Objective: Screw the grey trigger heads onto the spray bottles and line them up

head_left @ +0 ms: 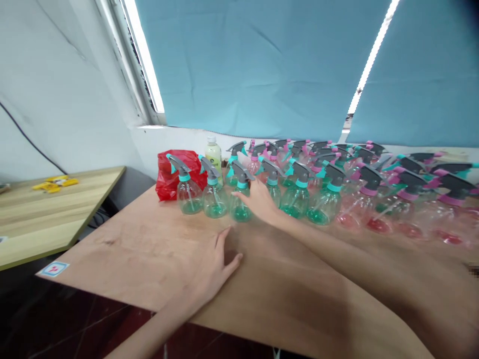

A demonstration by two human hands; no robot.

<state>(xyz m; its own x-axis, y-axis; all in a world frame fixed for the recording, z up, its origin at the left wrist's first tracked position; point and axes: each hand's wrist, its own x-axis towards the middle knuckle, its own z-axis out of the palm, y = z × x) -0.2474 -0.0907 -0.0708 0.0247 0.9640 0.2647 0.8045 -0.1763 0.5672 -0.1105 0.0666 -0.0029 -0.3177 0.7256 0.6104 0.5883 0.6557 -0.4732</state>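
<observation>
In the head view my right hand (260, 199) is at a clear green spray bottle (240, 210) with a grey and turquoise trigger head. Its thumb lies across the front just under the collar; the other fingers are partly hidden at the far side, closed round the bottle. The bottle stands upright in the front row. Nearer to me, my left hand (209, 267) is low over the wooden table (149, 254), thumb and fingers apart, holding nothing. Green spray bottles (215, 202) flank the held one on both sides.
Several pink spray bottles (377, 222) crowd the right side in rows. A red plastic bag (164, 177) and a white-capped bottle (213, 151) stand behind the left end. A second table (45, 214) carries yellow objects (55, 183). A blue blind (254, 65) hangs behind.
</observation>
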